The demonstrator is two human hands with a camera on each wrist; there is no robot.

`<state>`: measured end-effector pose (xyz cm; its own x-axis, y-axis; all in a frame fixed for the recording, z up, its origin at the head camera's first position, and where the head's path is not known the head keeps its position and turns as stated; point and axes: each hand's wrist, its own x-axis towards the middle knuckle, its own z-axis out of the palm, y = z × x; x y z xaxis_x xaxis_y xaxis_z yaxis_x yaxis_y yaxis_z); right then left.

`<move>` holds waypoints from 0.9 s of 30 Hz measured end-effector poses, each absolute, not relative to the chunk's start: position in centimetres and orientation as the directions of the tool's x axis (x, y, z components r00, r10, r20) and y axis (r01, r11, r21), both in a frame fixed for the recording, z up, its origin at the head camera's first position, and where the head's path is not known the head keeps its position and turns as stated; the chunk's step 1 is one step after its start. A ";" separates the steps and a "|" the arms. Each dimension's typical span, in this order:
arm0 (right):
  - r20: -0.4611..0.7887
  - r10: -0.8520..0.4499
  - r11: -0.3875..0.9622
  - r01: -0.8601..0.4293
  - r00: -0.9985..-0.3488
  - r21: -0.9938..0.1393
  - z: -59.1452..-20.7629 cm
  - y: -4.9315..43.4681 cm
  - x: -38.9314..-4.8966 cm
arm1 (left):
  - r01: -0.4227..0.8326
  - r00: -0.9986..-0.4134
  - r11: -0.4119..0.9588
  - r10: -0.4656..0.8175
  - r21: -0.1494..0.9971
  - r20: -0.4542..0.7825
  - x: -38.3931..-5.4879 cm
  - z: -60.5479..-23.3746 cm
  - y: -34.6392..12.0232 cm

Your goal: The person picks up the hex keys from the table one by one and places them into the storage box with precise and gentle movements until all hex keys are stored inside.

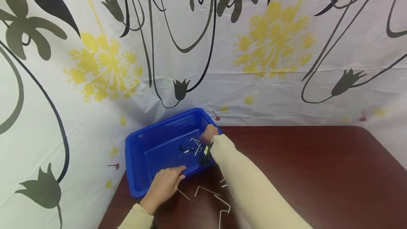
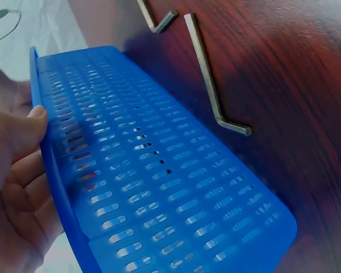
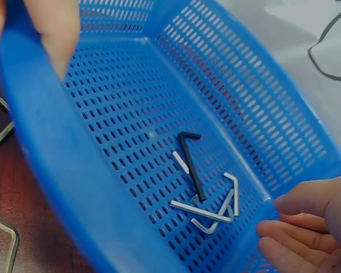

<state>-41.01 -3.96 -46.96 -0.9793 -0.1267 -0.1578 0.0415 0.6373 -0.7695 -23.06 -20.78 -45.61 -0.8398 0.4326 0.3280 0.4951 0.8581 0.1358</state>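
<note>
A blue perforated plastic basket [image 1: 187,172] sits on the table, its rim gripped by my left hand [image 1: 163,186]. The left wrist view has the thumb [image 2: 28,128] on the rim's outer side and the other fingers behind it. Inside the basket are a black hex key [image 3: 191,165] and several silver hex keys [image 3: 202,211], some crossing. My right hand [image 1: 210,133] is at the basket's right end; the right wrist view has its loosely bent fingers [image 3: 295,244] by the inner wall with nothing visible in them.
More silver hex keys, such as an L-shaped hex key [image 2: 207,74], lie on the dark red-brown table [image 1: 305,172] in front of the basket. A patterned white cloth [image 1: 197,56] hangs behind the table and at its left. My right sleeve [image 1: 254,190] covers part of the table.
</note>
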 end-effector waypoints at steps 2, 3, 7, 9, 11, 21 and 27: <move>-0.160 -0.132 0.630 0.042 -0.978 -0.776 -46.5 -3.7 -40.6 | 0.489 -0.846 0.860 0.426 0.148 0.321 -22.9 -45.6 -20.8; -0.159 -0.137 0.621 0.041 -0.978 -0.783 -46.3 -3.6 -40.3 | 0.486 -0.849 0.860 0.422 0.155 0.318 -22.8 -45.7 -20.8; -0.130 -0.187 0.571 0.000 -0.974 -0.821 -45.5 -2.9 -39.4 | 0.458 -0.869 0.867 0.390 0.198 0.304 -22.5 -45.9 -20.7; -0.120 -0.216 0.536 -0.015 -0.969 -0.844 -45.0 -2.6 -38.9 | 0.439 -0.881 0.870 0.368 0.224 0.298 -22.3 -46.1 -20.8; -0.110 -0.241 0.511 -0.029 -0.964 -0.859 -44.5 -2.3 -38.4 | 0.418 -0.891 0.875 0.345 0.243 0.294 -22.1 -46.2 -20.7; -0.135 -0.218 0.480 0.014 -0.967 -0.877 -42.8 -0.4 -35.9 | 0.444 -0.839 0.864 0.308 0.237 0.448 -21.1 -46.1 -19.8; -0.066 -0.329 0.490 -0.110 -0.942 -0.865 -42.1 1.2 -34.9 | 0.520 -0.759 0.827 0.333 0.212 0.560 -20.3 -45.2 -18.5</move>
<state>-34.87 1.15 -42.13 -0.9421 -0.3288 -0.0664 -0.1100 0.4898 -0.8648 -20.30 -18.50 -45.16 -0.7586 0.3327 0.5602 0.5198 0.8274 0.2125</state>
